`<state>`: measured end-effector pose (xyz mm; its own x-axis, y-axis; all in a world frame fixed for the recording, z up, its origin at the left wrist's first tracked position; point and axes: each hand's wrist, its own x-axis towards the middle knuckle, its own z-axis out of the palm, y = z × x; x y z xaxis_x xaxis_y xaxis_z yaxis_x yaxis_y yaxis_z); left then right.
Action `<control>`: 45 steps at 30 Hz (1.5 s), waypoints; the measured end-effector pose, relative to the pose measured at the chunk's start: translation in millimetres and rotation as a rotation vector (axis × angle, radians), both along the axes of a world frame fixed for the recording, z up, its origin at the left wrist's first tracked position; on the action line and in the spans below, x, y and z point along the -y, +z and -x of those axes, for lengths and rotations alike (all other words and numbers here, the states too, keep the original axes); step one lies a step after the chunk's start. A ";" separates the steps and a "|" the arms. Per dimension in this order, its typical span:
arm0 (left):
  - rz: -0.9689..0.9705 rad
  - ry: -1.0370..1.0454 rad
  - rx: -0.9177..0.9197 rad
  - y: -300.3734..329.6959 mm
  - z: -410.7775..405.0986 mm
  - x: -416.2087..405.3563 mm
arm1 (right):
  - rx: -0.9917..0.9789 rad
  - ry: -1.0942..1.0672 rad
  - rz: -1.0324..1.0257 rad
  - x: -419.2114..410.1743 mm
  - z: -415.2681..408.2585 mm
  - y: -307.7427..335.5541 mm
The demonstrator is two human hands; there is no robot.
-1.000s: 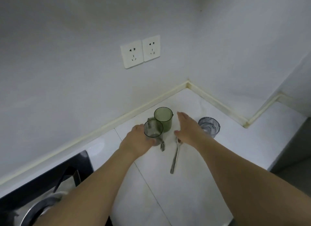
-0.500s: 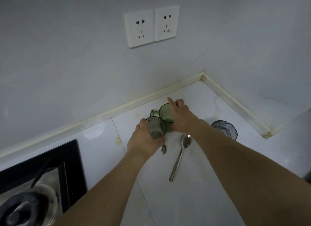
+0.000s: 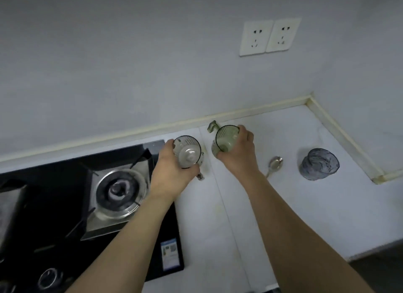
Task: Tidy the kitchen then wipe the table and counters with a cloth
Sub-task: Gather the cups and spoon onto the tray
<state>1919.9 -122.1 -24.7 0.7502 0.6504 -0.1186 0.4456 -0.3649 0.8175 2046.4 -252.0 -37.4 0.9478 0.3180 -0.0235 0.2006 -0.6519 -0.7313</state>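
Two bare forearms reach in from the bottom edge, L over the hob, R over the white counter (image 3: 283, 216).

Nearest, bottom left: a round control knob (image 3: 50, 278) on the black glass hob (image 3: 54, 238), and a blue-white sticker (image 3: 171, 254) w/ a QR code at the hob's front right corner. Further in sits the gas burner (image 3: 118, 189) in its steel surround, black pan-support prongs around it. The L forearm crosses the hob's right edge and hides part of it.

Mid-distance: left hand (image 3: 174, 172) is wrapped round a clear smoky glass mug (image 3: 188, 154), fingers curled on its side, mouth tipped toward the camera so you look straight down to its base. A small metal bit pokes out just under that hand, can't tell what it is. Right hand (image 3: 237, 153) grips a green glass mug (image 3: 225, 140), thumb below and fingers over the rim, also tipped; its handle sticks out upper left. The two mugs are near each other, not touching.

Right of the R wrist a metal spoon (image 3: 275, 164) lies on the counter, handle hidden behind the arm. Beyond it, well apart, a blue-grey textured tumbler (image 3: 319, 164) stands upright near the corner.

Farthest: cream sealing strip (image 3: 250, 112) along the wall joint, then the grey wall w/ a double wall socket (image 3: 270, 37) high up right.
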 end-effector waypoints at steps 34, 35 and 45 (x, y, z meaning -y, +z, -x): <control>-0.083 0.857 0.103 62.3 737.5 -324.8 | 0.037 0.967 -0.023 -446.3 670.3 83.3; -0.084 0.863 0.096 61.2 741.7 -339.0 | 0.018 0.975 -0.032 -461.8 675.1 81.0; -0.094 0.957 0.011 62.4 787.3 -491.0 | -0.067 1.068 -0.075 -621.0 710.2 67.0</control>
<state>1132.6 368.9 37.7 -0.1023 0.9943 -0.0310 0.5810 0.0850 0.8094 1336.2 369.0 29.6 0.1752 0.9845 -0.0113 0.5981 -0.1155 -0.7931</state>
